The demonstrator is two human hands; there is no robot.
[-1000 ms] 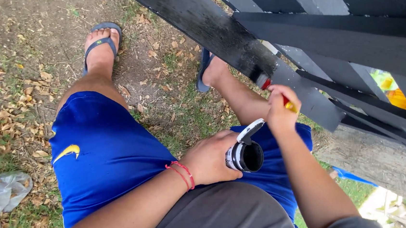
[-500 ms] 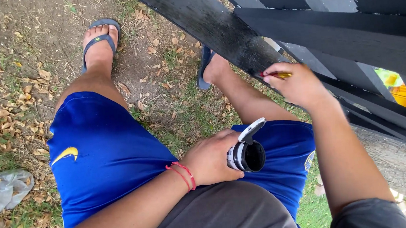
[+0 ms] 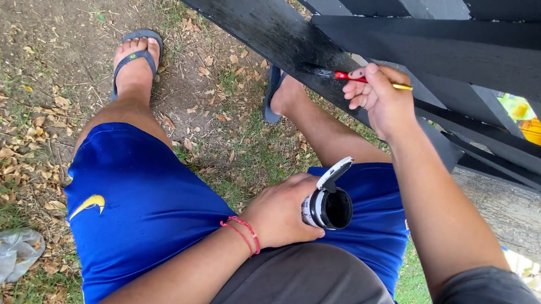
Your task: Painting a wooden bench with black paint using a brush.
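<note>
My right hand [image 3: 379,98] grips a small paintbrush [image 3: 349,77] with a red ferrule and yellow handle, its bristles pressed against a black-painted wooden rail [image 3: 260,24] of a fence. My left hand [image 3: 281,210] holds a small open paint can [image 3: 328,206] tipped on its side over my lap, black inside, with its lid [image 3: 334,172] hinged up. A red string bracelet [image 3: 243,232] circles the left wrist. I sit in blue shorts [image 3: 139,201] with both legs stretched out.
Black fence boards [image 3: 467,33] fill the upper right, with a gap showing something yellow [image 3: 525,119]. Both feet wear grey flip-flops [image 3: 136,50] on dirt with dry leaves and patchy grass. A crumpled clear plastic bag [image 3: 2,257] lies at the left.
My right hand has lifted from beside the paint can up to the black rail, bringing the brush tip onto the wood. The left hand and can stay put.
</note>
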